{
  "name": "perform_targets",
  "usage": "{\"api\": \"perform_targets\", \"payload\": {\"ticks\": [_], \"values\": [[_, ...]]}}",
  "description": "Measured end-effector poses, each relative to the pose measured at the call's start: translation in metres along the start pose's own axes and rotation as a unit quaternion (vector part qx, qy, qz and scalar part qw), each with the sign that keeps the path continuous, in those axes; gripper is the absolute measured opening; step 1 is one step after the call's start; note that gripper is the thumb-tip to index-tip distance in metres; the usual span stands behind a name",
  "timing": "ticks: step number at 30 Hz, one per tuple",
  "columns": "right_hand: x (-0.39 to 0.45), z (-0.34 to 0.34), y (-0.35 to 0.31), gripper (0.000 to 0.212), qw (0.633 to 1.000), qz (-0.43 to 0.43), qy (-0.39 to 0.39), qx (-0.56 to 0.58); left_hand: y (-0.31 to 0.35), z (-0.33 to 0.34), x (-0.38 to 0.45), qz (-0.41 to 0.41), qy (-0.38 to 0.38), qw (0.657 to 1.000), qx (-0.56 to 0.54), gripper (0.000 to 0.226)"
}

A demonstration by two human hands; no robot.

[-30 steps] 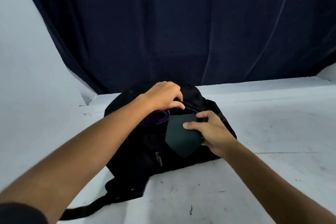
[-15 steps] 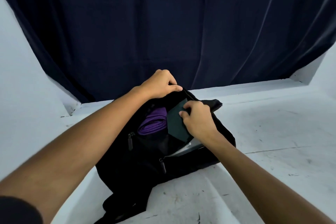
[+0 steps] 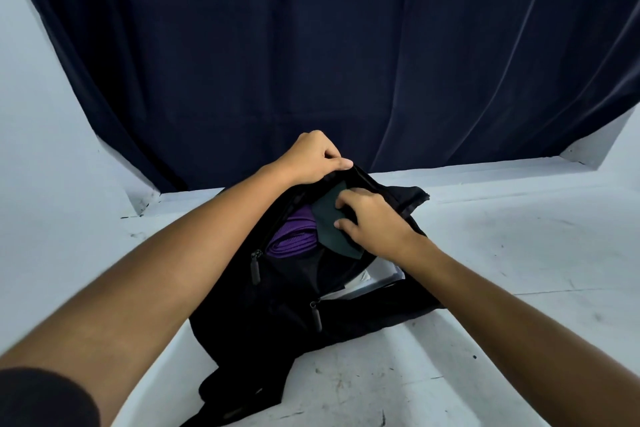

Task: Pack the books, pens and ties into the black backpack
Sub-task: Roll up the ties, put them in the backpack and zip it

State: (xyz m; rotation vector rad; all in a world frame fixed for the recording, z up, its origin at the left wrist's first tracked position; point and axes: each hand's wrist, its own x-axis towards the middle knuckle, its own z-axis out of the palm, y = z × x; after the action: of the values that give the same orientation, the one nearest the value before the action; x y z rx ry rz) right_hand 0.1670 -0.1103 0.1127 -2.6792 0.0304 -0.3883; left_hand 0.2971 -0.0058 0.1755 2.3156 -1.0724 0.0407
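the black backpack (image 3: 277, 315) is lying on the white table (image 3: 502, 253) with its main compartment gaping open toward the camera. the left hand (image 3: 311, 159) has its fingers and thumb curled tight round the far top edge of the opening, holding that rim up. the right hand (image 3: 374, 222) is inside the mouth of the bag, fingers bent over a dark green tie (image 3: 329, 222) with the thumb on the near side of it, so it's pinching the tie, which sits partly inside the opening. just left of that, touching it, there's a rolled purple tie (image 3: 294, 239) tucked down in the same compartment. below the right wrist a pale flat edge pokes out of the bag, looks like a book (image 3: 377, 277), though the view there is too dark to be sure. two zipper pulls (image 3: 256, 267) hang on the near side of the backpack. behind everything is a dark navy curtain (image 3: 346, 45). no pens visible from here.
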Motion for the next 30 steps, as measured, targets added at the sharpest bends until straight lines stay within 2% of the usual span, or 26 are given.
{"api": "perform_targets", "payload": {"ticks": [2, 4, 7, 10, 15, 21, 26, 30], "values": [[-0.006, 0.007, 0.002, 0.026, 0.997, -0.041, 0.008, -0.071, -0.002, 0.002, 0.001, -0.002, 0.001, 1.0, -0.001, 0.041], [-0.009, 0.01, 0.001, 0.032, 0.993, -0.068, 0.004, -0.093, -0.002, 0.003, 0.0, -0.003, 0.0, 1.0, -0.003, 0.042], [-0.01, 0.004, 0.0, 0.045, 0.99, -0.078, -0.088, -0.082, -0.001, 0.004, -0.001, -0.002, -0.001, 1.0, -0.003, 0.035], [-0.004, -0.007, 0.003, 0.052, 0.972, -0.082, -0.184, -0.124, 0.002, 0.001, -0.004, 0.004, 0.001, 1.0, -0.006, 0.027], [0.022, -0.011, 0.008, 0.05, 0.942, -0.107, -0.254, -0.194, 0.005, -0.004, -0.005, 0.017, -0.012, 1.0, -0.009, 0.021], [0.057, -0.006, 0.016, 0.05, 0.925, -0.11, -0.28, -0.23, 0.006, -0.008, -0.005, 0.019, -0.025, 1.0, -0.004, 0.019], [0.064, -0.001, 0.022, 0.047, 0.932, -0.111, -0.274, -0.208, 0.006, -0.006, -0.005, 0.013, -0.026, 1.0, -0.001, 0.02], [0.05, -0.008, 0.02, 0.045, 0.945, -0.135, -0.241, -0.177, 0.005, -0.005, -0.005, 0.008, -0.03, 1.0, 0.002, 0.02]]}}
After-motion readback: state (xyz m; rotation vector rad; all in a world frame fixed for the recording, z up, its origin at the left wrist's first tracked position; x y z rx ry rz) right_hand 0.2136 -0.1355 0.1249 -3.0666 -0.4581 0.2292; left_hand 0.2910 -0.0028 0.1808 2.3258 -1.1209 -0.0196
